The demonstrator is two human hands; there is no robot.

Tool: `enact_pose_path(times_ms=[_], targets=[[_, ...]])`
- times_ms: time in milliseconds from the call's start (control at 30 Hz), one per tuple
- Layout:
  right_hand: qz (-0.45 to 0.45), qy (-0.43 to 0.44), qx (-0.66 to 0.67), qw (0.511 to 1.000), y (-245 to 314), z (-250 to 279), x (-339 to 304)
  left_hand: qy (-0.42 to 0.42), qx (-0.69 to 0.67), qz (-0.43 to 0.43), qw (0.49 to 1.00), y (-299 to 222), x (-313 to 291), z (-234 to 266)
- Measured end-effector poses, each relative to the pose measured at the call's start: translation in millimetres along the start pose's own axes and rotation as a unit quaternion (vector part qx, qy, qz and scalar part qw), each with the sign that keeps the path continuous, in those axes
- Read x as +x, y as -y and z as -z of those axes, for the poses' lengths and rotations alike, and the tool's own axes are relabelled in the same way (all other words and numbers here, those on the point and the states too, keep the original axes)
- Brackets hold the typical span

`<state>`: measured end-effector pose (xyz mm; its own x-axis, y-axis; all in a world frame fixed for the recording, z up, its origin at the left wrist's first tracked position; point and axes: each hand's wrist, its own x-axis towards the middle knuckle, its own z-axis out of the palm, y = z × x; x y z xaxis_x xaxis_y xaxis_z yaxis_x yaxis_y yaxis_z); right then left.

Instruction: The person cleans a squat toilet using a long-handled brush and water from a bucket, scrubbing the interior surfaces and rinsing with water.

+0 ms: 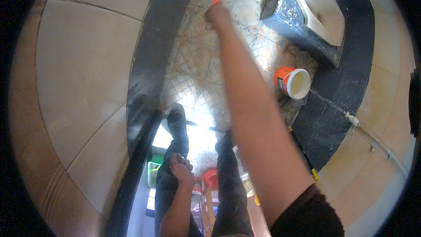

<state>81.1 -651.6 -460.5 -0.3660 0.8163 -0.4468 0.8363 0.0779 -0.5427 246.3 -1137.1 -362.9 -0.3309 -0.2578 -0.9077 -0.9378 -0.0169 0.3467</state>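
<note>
My right arm reaches far out over the wet tiled floor. At its end my right hand is closed, blurred by motion. A small orange piece shows just beyond the fingers; the rest of what I hold cannot be made out. Over my left leg, near the knee, my left hand has its fingers curled in. Whether anything lies inside them is hidden. To the right of my right forearm stands an orange bucket with a white rim, tilted toward me in the picture.
A cream squat toilet is set in a raised dark step at the far right. A pipe runs along the right wall, above a yellow-ended black stick. Behind my legs are a green basin and a red container.
</note>
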Motion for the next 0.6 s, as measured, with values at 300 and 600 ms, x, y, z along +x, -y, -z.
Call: enact_pose_path(times_ms=[300, 600], targets=[[-0.083, 0.098, 0.15, 0.98, -106.1, 127.8, -127.2, -0.023, 0.015, 0.004, 1.0, -4.3, 3.1, 2.4], [-0.168, 0.114, -0.013, 0.979, -124.4, 28.1, -330.2, -0.017, 0.032, -0.014, 0.999, 3.9, -6.0, -3.5]])
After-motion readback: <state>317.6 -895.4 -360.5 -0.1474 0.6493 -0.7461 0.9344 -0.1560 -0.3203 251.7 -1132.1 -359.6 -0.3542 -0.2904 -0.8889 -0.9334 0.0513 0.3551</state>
